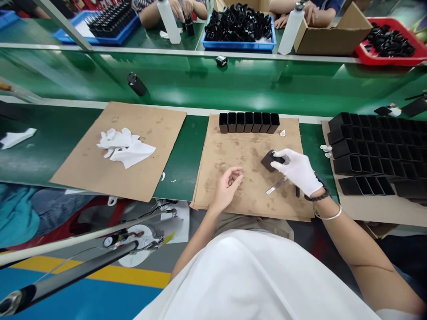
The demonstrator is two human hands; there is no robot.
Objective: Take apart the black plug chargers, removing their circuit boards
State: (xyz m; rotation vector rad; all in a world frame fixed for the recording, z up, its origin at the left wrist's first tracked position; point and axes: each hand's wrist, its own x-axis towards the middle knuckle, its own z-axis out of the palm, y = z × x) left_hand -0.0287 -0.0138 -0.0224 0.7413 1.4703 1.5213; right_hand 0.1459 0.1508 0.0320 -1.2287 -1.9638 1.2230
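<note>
My right hand (296, 171), in a white glove, has its thumb and fingers on a small black rectangular case (267, 161) that lies tilted on the cardboard mat (213, 146). A flat metal strip, perhaps tweezers (276, 186), sticks out from below that hand; whether the hand holds its far end is hidden. My left hand (227, 189) is bare and rests over the mat's near part, its fingers loosely curled with a gap to the thumb and nothing seen in them. A row of upright, open-topped black cases (248, 123) stands along the mat's far edge, with a white scrap (282, 133) beside it.
Many black cases (373, 146) stand in rows at right. White cloth pieces (125, 146) lie on the left cardboard (80, 164). Beyond runs a green belt (187, 84) carrying a case (136, 84). Across it, co-workers' hands are near a blue tray (238, 45) and white bottles (292, 29).
</note>
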